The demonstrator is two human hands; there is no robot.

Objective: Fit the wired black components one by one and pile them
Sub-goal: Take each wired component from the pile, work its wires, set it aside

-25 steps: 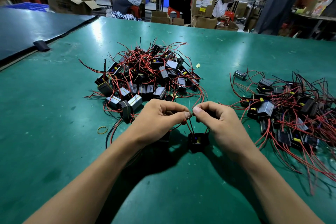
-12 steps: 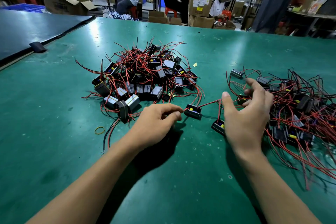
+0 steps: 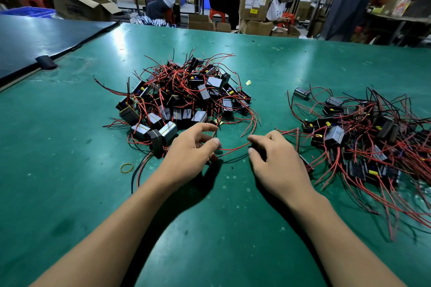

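Head view: your left hand rests on the green table with its fingers curled and its thumb tip against a red wire; whether it pinches that wire cannot be told; your right hand sits just beside it, forefinger and thumb curled round a black component that is mostly hidden under the fingers; the red wire runs between your two hands; just beyond your left hand lies the near heap of wired black components; outward of your right hand spreads a looser heap; a yellow rubber band lies outward of your left hand.
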